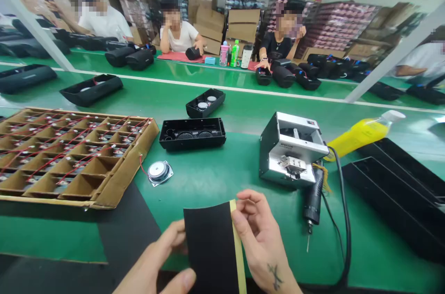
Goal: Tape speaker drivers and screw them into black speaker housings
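I hold a black rectangular pad upright near the bottom middle, a yellow backing strip running down its right edge. My left hand grips the pad from the lower left, thumb across its bottom. My right hand pinches the yellow strip at the pad's top right corner. Beyond the pad, a loose round speaker driver with a red wire lies on the green table, and a black speaker housing stands behind it.
A cardboard divider tray of wired drivers sits at left, a black mat below it. At right are a metal screw feeder, an electric screwdriver, a yellow bottle and black trays. Several people sit across the conveyor.
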A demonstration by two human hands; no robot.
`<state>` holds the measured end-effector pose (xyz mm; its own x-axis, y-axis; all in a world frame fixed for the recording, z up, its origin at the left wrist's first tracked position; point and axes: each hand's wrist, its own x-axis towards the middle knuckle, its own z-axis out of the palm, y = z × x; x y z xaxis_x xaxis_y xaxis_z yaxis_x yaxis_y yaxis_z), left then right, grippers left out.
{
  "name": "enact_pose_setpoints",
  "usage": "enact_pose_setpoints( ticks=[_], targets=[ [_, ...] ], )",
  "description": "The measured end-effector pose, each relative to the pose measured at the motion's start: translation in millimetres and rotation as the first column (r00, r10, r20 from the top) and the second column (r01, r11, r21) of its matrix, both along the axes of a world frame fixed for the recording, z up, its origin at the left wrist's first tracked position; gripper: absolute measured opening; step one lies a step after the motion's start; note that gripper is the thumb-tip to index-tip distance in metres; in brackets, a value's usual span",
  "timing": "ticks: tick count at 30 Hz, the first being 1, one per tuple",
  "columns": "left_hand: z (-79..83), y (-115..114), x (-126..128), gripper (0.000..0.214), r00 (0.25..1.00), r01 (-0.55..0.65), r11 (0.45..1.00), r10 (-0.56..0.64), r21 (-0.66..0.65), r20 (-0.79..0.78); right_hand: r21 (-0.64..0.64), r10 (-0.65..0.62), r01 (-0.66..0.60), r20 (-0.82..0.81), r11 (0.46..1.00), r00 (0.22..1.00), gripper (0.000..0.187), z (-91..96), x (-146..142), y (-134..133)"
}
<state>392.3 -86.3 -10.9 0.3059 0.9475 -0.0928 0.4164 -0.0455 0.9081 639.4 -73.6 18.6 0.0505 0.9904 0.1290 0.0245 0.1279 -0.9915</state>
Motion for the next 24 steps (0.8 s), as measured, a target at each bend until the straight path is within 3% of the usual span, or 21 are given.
enact_pose_setpoints(
  ticks=[4, 8, 13, 16, 20, 24],
  targets=[
    [37.6, 20, 8, 0.049, 0.999, -0.010, 0.999, 0.012, -0.040, 0.050, 0.149, 0.099, -0.129, 0.194, 0.980, 0.976, 0.007, 1.2, 2, 2],
    [59.7, 29, 30, 0.019, 0.996, 0.047, 0.999, -0.046, 0.015, -0.079, 0.299, 0.097, -0.224, 0.386, 0.927, 0.917, 0.020, 4.4, -2, 6],
    [57.3, 29, 38, 0.014, 0.996, 0.082, 0.993, -0.077, 0.086, -0.051, 0.374, -0.033, -0.154, 0.447, 0.915, 0.894, 0.025, 2.8, -7, 7],
    [52.9, 29, 39, 0.013, 0.999, 0.052, 0.985, -0.050, 0.167, -0.016, 0.405, -0.139, -0.102, 0.524, 0.909, 0.840, 0.025, 1.0, -9, 4],
    [52.6, 30, 40, 0.015, 0.999, 0.029, 0.962, -0.038, 0.273, 0.026, 0.418, -0.118, -0.155, 0.557, 0.895, 0.822, 0.026, 4.6, -12, 3],
    [55.7, 31, 40, 0.014, 0.999, 0.040, 0.958, -0.047, 0.283, 0.019, 0.393, -0.066, -0.193, 0.558, 0.899, 0.827, 0.021, 10.8, -14, 6]
  ],
)
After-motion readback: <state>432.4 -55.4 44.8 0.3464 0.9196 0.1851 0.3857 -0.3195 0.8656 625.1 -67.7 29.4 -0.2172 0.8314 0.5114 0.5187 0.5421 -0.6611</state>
